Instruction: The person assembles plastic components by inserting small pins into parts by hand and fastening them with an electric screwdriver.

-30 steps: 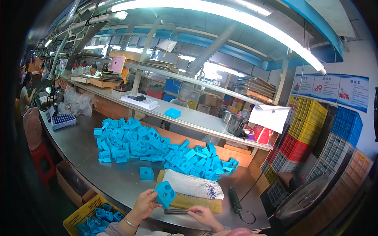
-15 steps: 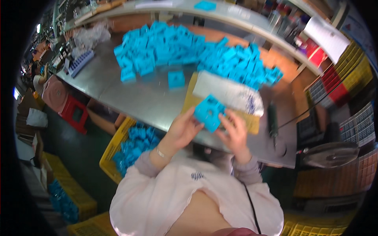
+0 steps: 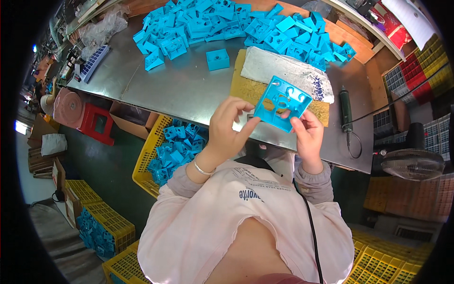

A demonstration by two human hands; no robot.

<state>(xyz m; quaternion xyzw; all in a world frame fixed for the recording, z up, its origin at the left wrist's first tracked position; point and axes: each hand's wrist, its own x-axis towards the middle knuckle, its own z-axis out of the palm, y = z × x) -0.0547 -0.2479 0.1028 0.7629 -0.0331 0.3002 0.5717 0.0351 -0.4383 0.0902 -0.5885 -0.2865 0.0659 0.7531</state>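
Note:
My right hand (image 3: 308, 137) is closed on a light-blue square plastic housing (image 3: 273, 117), with the thumb on its lower right side and a finger showing through an opening. The housing's hollow side faces me, with walls, round posts and cut-outs inside. At its left corner is my left hand (image 3: 229, 125), its fingers apart and the thumb tip at or very near the edge; whether they touch is hard to tell. Beneath lie a white cloth (image 3: 269, 66) with dark specks and a yellowish-brown pad (image 3: 246, 85). A single blue housing (image 3: 217, 60) rests on the metal table (image 3: 175, 90).
A heap of blue housings (image 3: 189, 23) covers the table's far side. A dark green corded hand tool (image 3: 346, 108) lies at the right, near a fan (image 3: 411, 163). Below the table's left edge stands a yellow crate (image 3: 142, 165) of blue parts, beside a red stool (image 3: 97, 123).
The housing has been turned from its flat face to its hollow side and moved slightly right. My left hand's fingers have spread at its edge. The view has tilted downward.

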